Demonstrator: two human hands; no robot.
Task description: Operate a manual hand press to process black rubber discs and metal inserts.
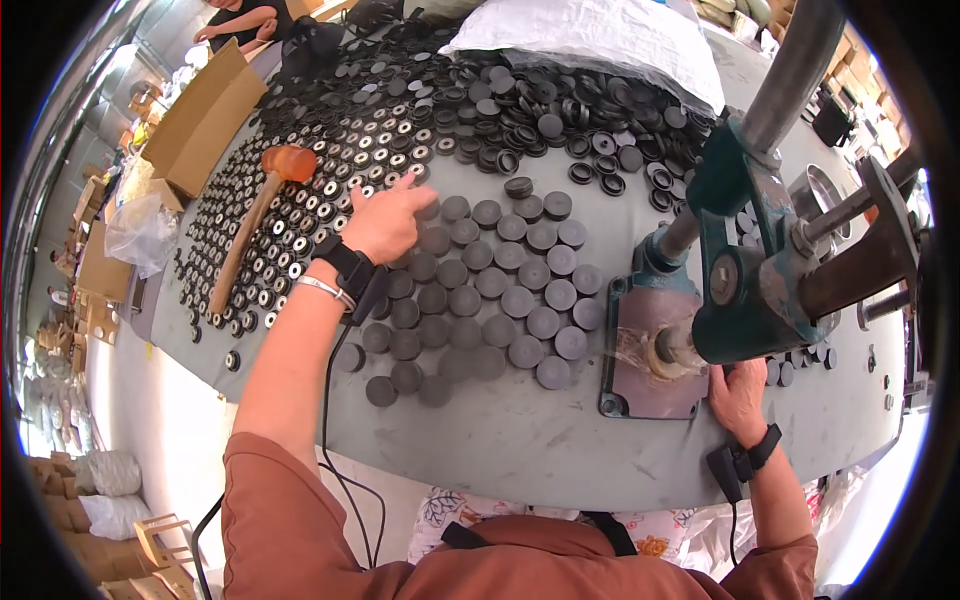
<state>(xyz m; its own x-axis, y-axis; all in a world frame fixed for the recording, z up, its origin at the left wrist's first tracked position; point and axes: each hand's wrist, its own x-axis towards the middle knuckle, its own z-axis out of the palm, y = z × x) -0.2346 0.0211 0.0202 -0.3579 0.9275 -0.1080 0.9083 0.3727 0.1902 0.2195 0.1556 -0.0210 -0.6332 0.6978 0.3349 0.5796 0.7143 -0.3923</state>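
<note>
My left hand (383, 224) reaches over the table with its fingers apart, holding nothing that I can see. It hovers at the border between flat black round caps (464, 300), set out in a loose block, and round black pieces with pale ring centres (290, 232) on the left. My right hand (738, 398) is beside the base plate (655, 385) of a green hand press (730, 290). The press hides most of its fingers, so its grip cannot be made out. Under the press ram is a pale ring-shaped piece (668, 352) with clear plastic film around it.
A mallet (243, 240) with an orange head lies across the ringed pieces. Loose black rings and caps (560, 105) heap up at the back beside a white sack (600, 40). An open cardboard box (205, 120) stands far left, near another person (245, 20). Cables hang from both wrists.
</note>
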